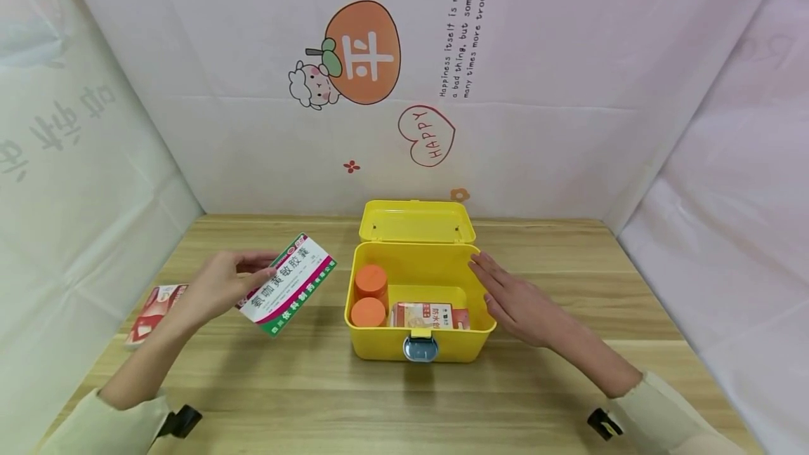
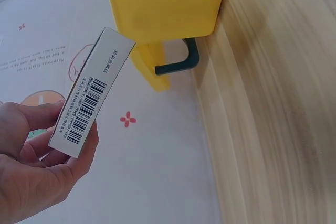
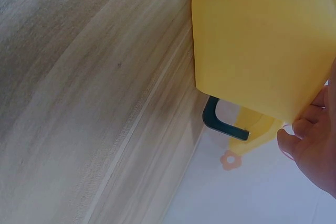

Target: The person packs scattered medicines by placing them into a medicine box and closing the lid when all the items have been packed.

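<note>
The work area is a table with a light wood-grain surface, bounded by a creased white sheet printed with cartoons, lettering and small flowers. A red and white box lies at the table's left side, partly covered by the left hand and forearm.

A yellow case stands upright at the centre. Its walls are smooth, its corners rounded, and its lid is swung back toward the sheet. A clear latch hangs at the front; a dark curved handle shows in the left wrist view. Inside, two containers with round orange caps stand along the left wall, one behind the other. A small printed box sits to their right; the front wall hides its lower part.

The left hand's thumb and fingers are clamped on the left end of a flat rectangular carton, white with green and magenta bands. The carton is tilted, raised above the table, left of the case and apart from it. Its narrow end face carries a barcode.

The right hand rests against the case's right wall, fingers extended and together, thumb apart.
</note>
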Demonstrator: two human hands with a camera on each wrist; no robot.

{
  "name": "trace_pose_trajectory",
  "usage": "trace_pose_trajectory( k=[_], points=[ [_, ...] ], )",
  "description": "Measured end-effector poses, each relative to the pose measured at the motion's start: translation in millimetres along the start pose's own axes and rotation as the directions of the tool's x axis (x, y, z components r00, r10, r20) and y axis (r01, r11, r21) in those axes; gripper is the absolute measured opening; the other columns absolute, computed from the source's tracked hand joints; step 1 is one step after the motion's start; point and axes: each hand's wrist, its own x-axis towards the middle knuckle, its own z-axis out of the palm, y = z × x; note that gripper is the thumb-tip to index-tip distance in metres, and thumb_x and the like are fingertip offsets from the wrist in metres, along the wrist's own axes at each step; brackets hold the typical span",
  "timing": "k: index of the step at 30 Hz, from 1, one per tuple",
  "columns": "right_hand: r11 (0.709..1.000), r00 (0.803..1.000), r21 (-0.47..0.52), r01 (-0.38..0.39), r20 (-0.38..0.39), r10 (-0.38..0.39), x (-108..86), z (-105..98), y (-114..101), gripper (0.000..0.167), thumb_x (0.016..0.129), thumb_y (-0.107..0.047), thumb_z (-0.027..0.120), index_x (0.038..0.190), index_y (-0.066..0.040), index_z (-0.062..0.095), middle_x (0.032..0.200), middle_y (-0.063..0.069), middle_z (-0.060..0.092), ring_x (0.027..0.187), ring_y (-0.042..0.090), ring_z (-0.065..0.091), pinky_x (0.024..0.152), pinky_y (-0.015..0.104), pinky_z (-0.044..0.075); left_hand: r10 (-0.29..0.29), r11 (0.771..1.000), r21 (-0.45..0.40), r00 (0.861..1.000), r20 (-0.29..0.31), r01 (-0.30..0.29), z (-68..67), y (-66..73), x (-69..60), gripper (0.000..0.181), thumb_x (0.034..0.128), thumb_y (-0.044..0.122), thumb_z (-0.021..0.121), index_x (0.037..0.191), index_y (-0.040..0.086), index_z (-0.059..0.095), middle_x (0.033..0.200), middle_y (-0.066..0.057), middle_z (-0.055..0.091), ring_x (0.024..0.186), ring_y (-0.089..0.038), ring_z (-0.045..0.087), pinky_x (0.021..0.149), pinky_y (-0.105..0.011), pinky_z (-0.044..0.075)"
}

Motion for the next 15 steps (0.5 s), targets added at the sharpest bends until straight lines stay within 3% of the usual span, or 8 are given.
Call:
trace_pose_trajectory(
  k=[6,15],
  points=[
    [1.0,1.0,0.005,0.001,-0.001,-0.001,0.0,-0.1,0.1,0.057,0.104,-0.02,0.044,0.156,-0.002,0.029,0.163,0.015,0.028,0.149,0.033,0.032,0.106,0.048,0.047,0.016,1.0,-0.01,1.0,0.003,-0.016,2.5,11.2,5.3,0.038,0.0955,0.023,0.067,0.129,0.005,0.066,0.113,-0.017,0.073,0.088,-0.02,0.065,0.063,-0.024,0.054],
    [1.0,1.0,0.006,-0.002,-0.005,0.002,0.0,0.1,-0.2,0.057,0.104,-0.019,0.045,0.156,-0.002,0.029,0.163,0.015,0.029,0.148,0.033,0.034,0.104,0.048,0.048,0.114,0.993,0.035,0.993,-0.026,-0.113,8.3,26.9,11.7,0.034,0.0937,0.02,0.069,0.124,0.005,0.07,0.111,-0.015,0.074,0.092,-0.021,0.068,0.064,-0.022,0.05]
  ],
)
